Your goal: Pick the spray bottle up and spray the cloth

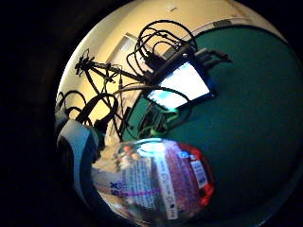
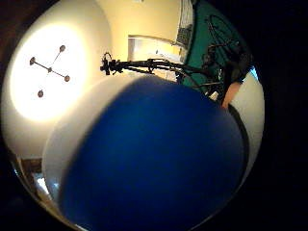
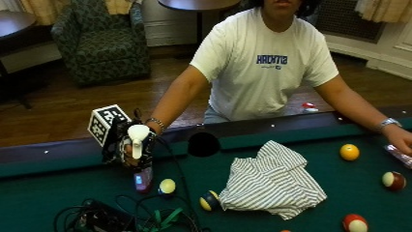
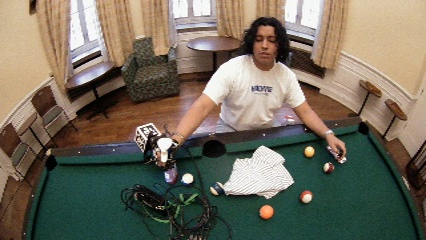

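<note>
Hand: gloved right hand [image 3: 130, 145] curled round the spray bottle [image 3: 139, 153], holding it upright above the green felt near the far rail, at the left.
Bottle: white trigger head on top.
Cloth: striped cloth [image 3: 273, 181] lies crumpled to the right, apart from the bottle.
Balls: a yellow-and-white ball [image 3: 167, 186] just beside the bottle's base.

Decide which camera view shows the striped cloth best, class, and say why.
The outside view: the striped cloth lies crumpled on the green table, whole and close. The wide outside view shows it smaller. Neither palm view shows it.
</note>
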Available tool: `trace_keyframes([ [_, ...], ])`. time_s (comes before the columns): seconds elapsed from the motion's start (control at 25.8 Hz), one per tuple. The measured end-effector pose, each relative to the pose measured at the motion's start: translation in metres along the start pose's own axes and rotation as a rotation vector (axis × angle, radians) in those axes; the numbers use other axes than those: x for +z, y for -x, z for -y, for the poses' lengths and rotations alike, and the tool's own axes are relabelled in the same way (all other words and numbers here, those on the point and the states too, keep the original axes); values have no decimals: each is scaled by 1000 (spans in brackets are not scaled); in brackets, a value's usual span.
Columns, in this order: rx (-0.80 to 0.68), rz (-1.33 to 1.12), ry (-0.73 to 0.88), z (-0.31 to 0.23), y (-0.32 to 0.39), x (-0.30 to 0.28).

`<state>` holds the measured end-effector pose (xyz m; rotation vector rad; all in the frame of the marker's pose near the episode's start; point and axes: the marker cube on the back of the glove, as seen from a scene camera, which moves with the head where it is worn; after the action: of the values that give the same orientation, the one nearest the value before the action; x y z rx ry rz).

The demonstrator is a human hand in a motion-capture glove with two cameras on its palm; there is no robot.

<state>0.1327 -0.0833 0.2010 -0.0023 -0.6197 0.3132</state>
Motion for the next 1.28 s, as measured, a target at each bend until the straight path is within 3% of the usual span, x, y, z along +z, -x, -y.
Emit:
trace_keyframes([
  [0.31,-104,49,36,11,98,-40],
  [0.54,-202,63,198,12,177,-46],
  [0.93,-283,-236,636,9,268,-9],
  [1.28,-303,-530,881,-17,300,60],
])
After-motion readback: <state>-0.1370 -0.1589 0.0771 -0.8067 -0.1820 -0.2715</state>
